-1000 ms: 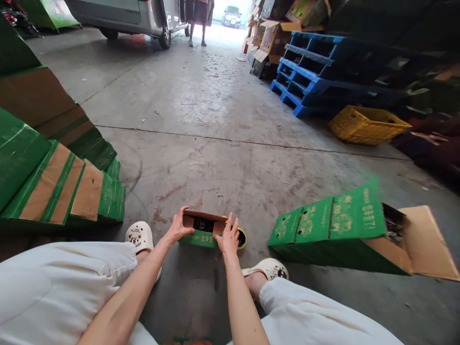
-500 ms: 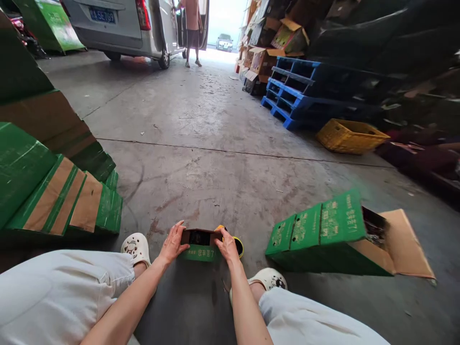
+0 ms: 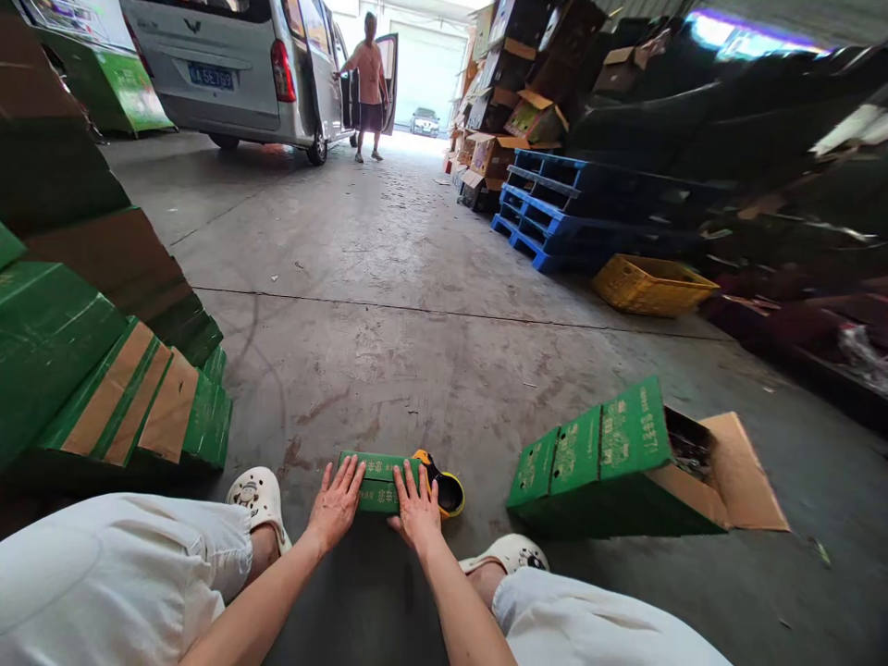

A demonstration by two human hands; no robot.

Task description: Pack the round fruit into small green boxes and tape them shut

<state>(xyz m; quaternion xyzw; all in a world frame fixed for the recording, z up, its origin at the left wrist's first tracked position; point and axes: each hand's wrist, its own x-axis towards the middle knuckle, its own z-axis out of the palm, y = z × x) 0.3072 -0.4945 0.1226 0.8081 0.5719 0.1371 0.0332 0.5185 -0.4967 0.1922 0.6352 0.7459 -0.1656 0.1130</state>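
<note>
Flaps (image 3: 383, 465) had since folded down over the box (image 3: 378, 501). Left hand (image 3: 337, 504) and right hand (image 3: 418, 511) pressed on top, fingers straight, slightly spread.

Middle green box (image 3: 378, 488) now closed; left grip (image 3: 337, 501), right grip (image 3: 417, 512) now flat on top.

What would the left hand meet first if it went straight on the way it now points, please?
The green box, whose top the left hand seems to touch; past the box's far edge lies the floor, though depth is hard to judge.
</note>
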